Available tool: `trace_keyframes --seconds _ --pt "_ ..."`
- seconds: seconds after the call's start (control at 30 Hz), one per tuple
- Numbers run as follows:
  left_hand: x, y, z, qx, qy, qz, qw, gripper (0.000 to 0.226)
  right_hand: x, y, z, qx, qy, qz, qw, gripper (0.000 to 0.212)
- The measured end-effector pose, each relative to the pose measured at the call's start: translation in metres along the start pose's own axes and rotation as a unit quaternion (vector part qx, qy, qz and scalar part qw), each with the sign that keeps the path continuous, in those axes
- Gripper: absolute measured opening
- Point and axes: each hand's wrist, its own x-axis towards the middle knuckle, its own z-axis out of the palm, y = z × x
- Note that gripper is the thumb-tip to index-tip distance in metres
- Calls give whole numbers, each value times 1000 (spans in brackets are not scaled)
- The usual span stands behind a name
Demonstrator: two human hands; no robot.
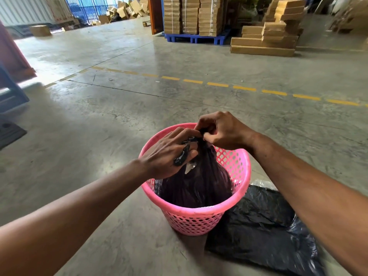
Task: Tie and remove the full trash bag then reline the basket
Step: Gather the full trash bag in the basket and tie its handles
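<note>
Concrete floor, warehouse setting; all task items rested on it. The pink basket stood upright in front of me, its latticed plastic wall stiff and light by the look of it. Inside sat the full trash bag, dark thin film bulging to about rim height and gathered upward into a twisted neck. I judged the film soft, slippery and easy to tear, the load light to moderate; the neck just under the knot was the sound place to hold for lifting. A spare black bag lay flat on the floor, just beside the basket on my right, limp and glossy, ready for relining. My left hand lay on the neck, its fingers closed round a twisted strand of film that crossed them. My right hand pinched the top of the neck, fingers pressed together on the film. Knot not yet finished, I judged.
</note>
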Motion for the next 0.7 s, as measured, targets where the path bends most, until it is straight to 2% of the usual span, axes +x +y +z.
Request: trace_keyframes --seconds 0.1,0.17,0.23,0.3,0.37,0.43,0.5,0.57,0.63,0.7 --pt "-1 -6 -3 -69 35 -59 995 21 -3 17 1 51 7 29 998 15" --pt "-2 -12 -6 -73 20 -84 994 24 -8 34 4 104 -6 51 993 12" --pt "-13 -23 -1 -39 -16 -95 995 29 -15 52 9 89 -10 80 993 13" --pt "-28 -40 5 60 -114 -126 984 34 -22 68 14 9 -9 107 994 16" --pt "-35 -45 7 169 -261 -172 935 39 -27 77 20 -118 -24 111 986 20" --pt "-28 -40 5 187 -346 -208 896 40 -23 74 28 -226 -37 104 968 21" --pt "-14 -30 -5 130 -365 -239 891 45 -16 65 32 -277 -47 104 954 15" --pt "-4 -25 -16 -38 -373 -303 876 47 -13 60 31 -297 -81 100 946 30" --pt "1 -22 -26 -201 -398 -368 816 56 -14 56 29 -364 -123 86 919 37" --pt "5 -20 -35 -287 -420 -431 745 83 -15 53 33 -435 -148 68 886 38"
